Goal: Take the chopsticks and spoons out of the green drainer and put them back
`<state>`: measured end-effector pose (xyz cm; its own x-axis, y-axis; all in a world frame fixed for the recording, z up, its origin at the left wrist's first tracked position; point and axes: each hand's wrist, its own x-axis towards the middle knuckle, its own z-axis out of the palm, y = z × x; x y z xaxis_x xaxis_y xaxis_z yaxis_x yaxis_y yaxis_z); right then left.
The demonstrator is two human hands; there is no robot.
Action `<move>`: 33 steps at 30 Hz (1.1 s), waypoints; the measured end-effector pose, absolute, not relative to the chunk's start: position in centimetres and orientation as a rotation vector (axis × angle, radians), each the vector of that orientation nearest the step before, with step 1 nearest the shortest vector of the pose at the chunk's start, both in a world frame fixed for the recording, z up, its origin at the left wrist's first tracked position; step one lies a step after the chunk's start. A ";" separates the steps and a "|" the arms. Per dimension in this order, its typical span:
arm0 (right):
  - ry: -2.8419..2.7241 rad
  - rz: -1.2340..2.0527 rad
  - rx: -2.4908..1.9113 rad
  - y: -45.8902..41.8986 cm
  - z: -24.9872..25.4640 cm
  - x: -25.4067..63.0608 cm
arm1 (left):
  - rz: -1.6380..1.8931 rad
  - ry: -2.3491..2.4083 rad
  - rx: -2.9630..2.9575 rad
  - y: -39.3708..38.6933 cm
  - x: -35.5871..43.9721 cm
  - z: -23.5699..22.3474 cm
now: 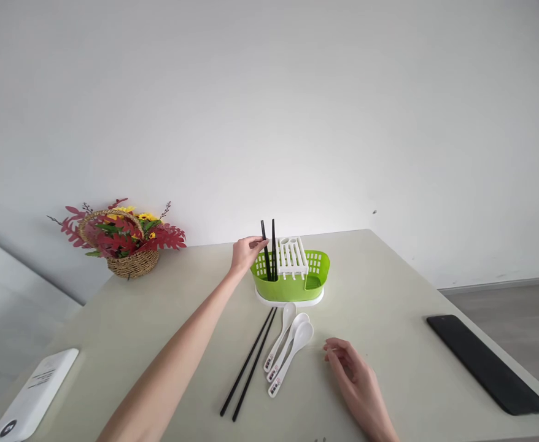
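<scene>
My left hand [245, 253] reaches to the green cutlery holder [292, 277] and pinches a black chopstick [264, 252] that stands upright in its left compartment. A second black chopstick [274, 248] stands beside it. The holder has a white slotted insert [292, 255] in its middle. In front of the holder two more black chopsticks [248, 363] lie side by side on the table, with three white spoons [288, 351] to their right. My right hand [353, 376] rests on the table right of the spoons, fingers loosely curled, holding nothing.
A wicker basket of red and yellow flowers [121, 240] stands at the back left corner. A white flat device [37, 393] lies at the near left edge. A black flat slab [485, 362] lies near the right edge. The beige table [389, 288] stands against a white wall.
</scene>
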<state>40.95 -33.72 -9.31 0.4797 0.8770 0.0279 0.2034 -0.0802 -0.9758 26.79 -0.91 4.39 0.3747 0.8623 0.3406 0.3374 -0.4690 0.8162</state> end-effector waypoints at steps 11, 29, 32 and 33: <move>-0.947 0.726 -1.615 -33.9 -9.6 40.9 | 1.163 1.294 1.915 -3.8 19.8 1.6; -0.996 0.704 -1.694 -34.3 -10.6 40.9 | 0.317 1.383 2.497 -20.9 14.1 -3.6; -0.990 0.695 -1.694 -34.2 -11.0 41.0 | 0.234 1.398 2.536 -21.5 14.3 -2.8; -0.990 0.690 -1.691 -34.2 -11.1 41.1 | 0.203 1.416 2.553 -21.7 14.5 -2.7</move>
<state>41.06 -34.19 -11.10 0.4987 0.8666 0.0150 0.2852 -0.1478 -0.9470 14.47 -21.68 -2.65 0.5277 0.8493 0.0161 0.8197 -0.5141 0.2527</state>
